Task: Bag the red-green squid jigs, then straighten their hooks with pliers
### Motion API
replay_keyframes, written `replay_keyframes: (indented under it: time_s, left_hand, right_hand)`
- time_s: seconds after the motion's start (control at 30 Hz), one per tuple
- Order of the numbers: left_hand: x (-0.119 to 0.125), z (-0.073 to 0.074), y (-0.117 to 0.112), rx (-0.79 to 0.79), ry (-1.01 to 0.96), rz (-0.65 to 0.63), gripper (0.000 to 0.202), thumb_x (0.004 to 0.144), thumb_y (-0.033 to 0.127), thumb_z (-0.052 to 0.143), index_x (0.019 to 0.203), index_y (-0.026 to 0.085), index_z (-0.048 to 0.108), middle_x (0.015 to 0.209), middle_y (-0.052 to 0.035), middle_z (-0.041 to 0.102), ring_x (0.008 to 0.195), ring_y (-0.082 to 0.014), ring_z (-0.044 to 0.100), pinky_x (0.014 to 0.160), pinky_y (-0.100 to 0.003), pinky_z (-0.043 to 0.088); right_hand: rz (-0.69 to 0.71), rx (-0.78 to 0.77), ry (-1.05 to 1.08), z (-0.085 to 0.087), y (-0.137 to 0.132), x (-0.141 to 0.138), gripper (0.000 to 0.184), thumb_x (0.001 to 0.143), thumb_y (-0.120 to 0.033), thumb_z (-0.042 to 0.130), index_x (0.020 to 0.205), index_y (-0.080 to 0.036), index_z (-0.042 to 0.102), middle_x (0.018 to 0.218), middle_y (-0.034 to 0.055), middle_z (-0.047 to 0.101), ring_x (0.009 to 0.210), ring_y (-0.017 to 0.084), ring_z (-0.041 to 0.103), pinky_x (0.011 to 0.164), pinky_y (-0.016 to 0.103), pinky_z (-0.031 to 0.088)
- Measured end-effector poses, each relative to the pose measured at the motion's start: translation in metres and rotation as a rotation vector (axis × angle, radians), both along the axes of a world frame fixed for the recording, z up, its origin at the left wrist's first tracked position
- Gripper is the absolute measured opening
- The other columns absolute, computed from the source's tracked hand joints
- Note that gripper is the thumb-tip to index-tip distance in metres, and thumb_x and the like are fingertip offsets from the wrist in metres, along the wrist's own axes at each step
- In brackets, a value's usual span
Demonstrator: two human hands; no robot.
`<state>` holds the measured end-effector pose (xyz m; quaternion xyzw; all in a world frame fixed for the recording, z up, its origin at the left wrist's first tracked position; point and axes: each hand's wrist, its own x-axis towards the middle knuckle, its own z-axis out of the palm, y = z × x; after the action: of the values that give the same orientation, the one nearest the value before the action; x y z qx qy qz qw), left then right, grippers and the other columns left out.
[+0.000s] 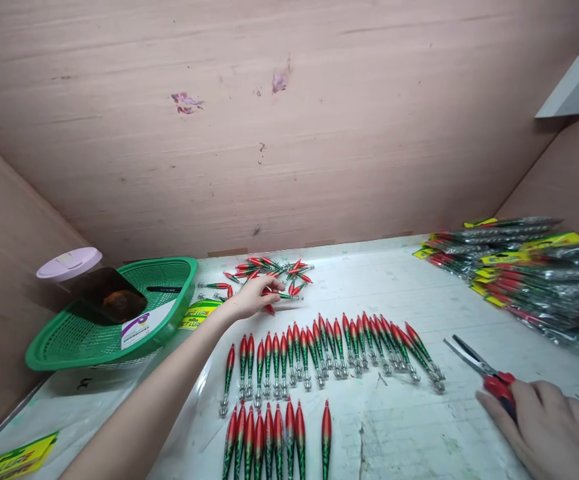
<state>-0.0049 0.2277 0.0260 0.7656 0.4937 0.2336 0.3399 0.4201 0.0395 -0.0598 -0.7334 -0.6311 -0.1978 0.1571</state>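
My left hand [258, 295] reaches to the loose pile of squid jigs [264, 265] at the back. Its curled fingers close around one red and green squid jig [285, 297], whose hooked end points right; the grip is partly hidden. At the lower right, my right hand [552, 427] is wrapped around the red-handled scissors [486, 377], their blades slightly apart and pointing to the upper left. Between the hands runs a row of squid jigs [322, 343], red ends away from me. A second, shorter row [269, 433] lies nearer, with a single jig [326, 433] apart to its right.
On the left stands a green basket [179, 293] holding a dark pouch, a pen and a card, with a pink-lidded cup [69, 263] beside it. Yellow header cards [202, 312] lie nearby. Bagged jigs [529, 273] are heaped at the right. Wooden walls [289, 167] enclose the table.
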Motion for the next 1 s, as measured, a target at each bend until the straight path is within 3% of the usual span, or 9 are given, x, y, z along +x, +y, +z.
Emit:
replay_keyframes:
  time_s: [0.13, 0.17, 0.23, 0.33, 0.43, 0.57, 0.7, 0.83, 1.0]
  left_hand:
    - [-0.001, -0.009, -0.012, -0.158, -0.238, 0.08, 0.023, 0.071, 0.023, 0.066, 0.092, 0.016, 0.06, 0.077, -0.0016, 0.065, 0.073, -0.0165, 0.065, 0.07, -0.033, 0.055]
    - [0.0, -0.011, -0.015, -0.19, -0.291, 0.099, 0.024, 0.071, 0.023, 0.067, 0.092, 0.016, 0.06, 0.076, -0.001, 0.065, 0.072, -0.0162, 0.065, 0.069, -0.033, 0.056]
    - [0.003, -0.014, -0.019, -0.235, -0.384, 0.142, 0.026, 0.069, 0.023, 0.071, 0.091, 0.017, 0.06, 0.074, 0.0, 0.064, 0.07, -0.0158, 0.065, 0.066, -0.034, 0.057]
    - [0.003, -0.017, -0.021, -0.254, -0.504, 0.235, 0.033, 0.064, 0.022, 0.079, 0.09, 0.017, 0.06, 0.071, 0.0007, 0.065, 0.068, -0.0156, 0.065, 0.064, -0.033, 0.058]
    - [-0.003, -0.017, -0.024, -0.24, -0.626, 0.343, 0.038, 0.063, 0.025, 0.083, 0.091, 0.016, 0.059, 0.074, -0.0006, 0.067, 0.069, -0.0148, 0.066, 0.069, -0.032, 0.058]
    - [-0.013, -0.017, -0.034, -0.248, -0.768, 0.433, 0.038, 0.062, 0.027, 0.085, 0.086, 0.016, 0.058, 0.078, -0.0041, 0.071, 0.072, -0.0153, 0.068, 0.076, -0.034, 0.057]
    - [-0.012, -0.016, -0.039, -0.23, -0.886, 0.461, 0.037, 0.063, 0.026, 0.084, 0.087, 0.016, 0.057, 0.084, -0.0044, 0.072, 0.074, -0.0136, 0.068, 0.08, -0.032, 0.055]
    - [-0.002, -0.011, -0.035, -0.229, -0.982, 0.413, 0.046, 0.065, 0.024, 0.083, 0.1, 0.017, 0.055, 0.089, -0.0055, 0.073, 0.077, -0.0141, 0.067, 0.08, -0.031, 0.053]
    - [0.01, -0.003, -0.036, -0.319, -1.056, 0.294, 0.052, 0.065, 0.022, 0.083, 0.108, 0.015, 0.054, 0.093, -0.0106, 0.075, 0.072, -0.0139, 0.065, 0.068, -0.027, 0.051]
  right_hand:
    - [0.149, 0.106, -0.149, 0.049, 0.043, -0.049, 0.036, 0.086, -0.053, 0.04, 0.077, -0.023, 0.057, 0.078, 0.016, 0.059, 0.068, 0.032, 0.052, 0.059, 0.044, 0.037]
    - [0.3, 0.113, -0.146, 0.061, 0.058, -0.071, 0.034, 0.089, -0.048, 0.042, 0.087, -0.019, 0.062, 0.085, 0.0163, 0.061, 0.074, 0.031, 0.054, 0.062, 0.042, 0.039]
    - [0.658, -0.018, -0.175, 0.077, 0.092, -0.118, 0.023, 0.091, -0.034, 0.051, 0.096, -0.016, 0.064, 0.089, 0.0133, 0.063, 0.084, 0.026, 0.056, 0.07, 0.037, 0.043]
    - [0.856, -0.113, -0.257, 0.083, 0.142, -0.185, 0.008, 0.088, -0.017, 0.057, 0.09, -0.018, 0.065, 0.094, 0.0074, 0.065, 0.092, 0.021, 0.056, 0.076, 0.032, 0.044]
    - [0.997, -0.184, -0.35, 0.078, 0.18, -0.226, 0.008, 0.091, -0.022, 0.059, 0.09, -0.016, 0.064, 0.099, 0.0048, 0.065, 0.097, 0.019, 0.059, 0.084, 0.036, 0.047]
    - [1.079, -0.226, -0.407, 0.077, 0.202, -0.237, 0.017, 0.092, -0.03, 0.059, 0.102, -0.016, 0.063, 0.109, 0.0051, 0.064, 0.099, 0.019, 0.061, 0.088, 0.041, 0.05]
    - [1.027, -0.23, -0.361, 0.085, 0.205, -0.23, 0.018, 0.092, -0.03, 0.059, 0.103, -0.016, 0.063, 0.109, 0.0057, 0.064, 0.1, 0.019, 0.061, 0.088, 0.042, 0.051]
    - [1.01, -0.24, -0.273, 0.091, 0.198, -0.225, 0.015, 0.092, -0.029, 0.059, 0.098, -0.016, 0.064, 0.106, 0.0051, 0.065, 0.101, 0.019, 0.061, 0.089, 0.042, 0.049]
    - [1.012, -0.25, -0.059, 0.089, 0.191, -0.22, 0.015, 0.092, -0.029, 0.059, 0.098, -0.016, 0.064, 0.106, 0.0048, 0.065, 0.101, 0.02, 0.061, 0.09, 0.043, 0.049]
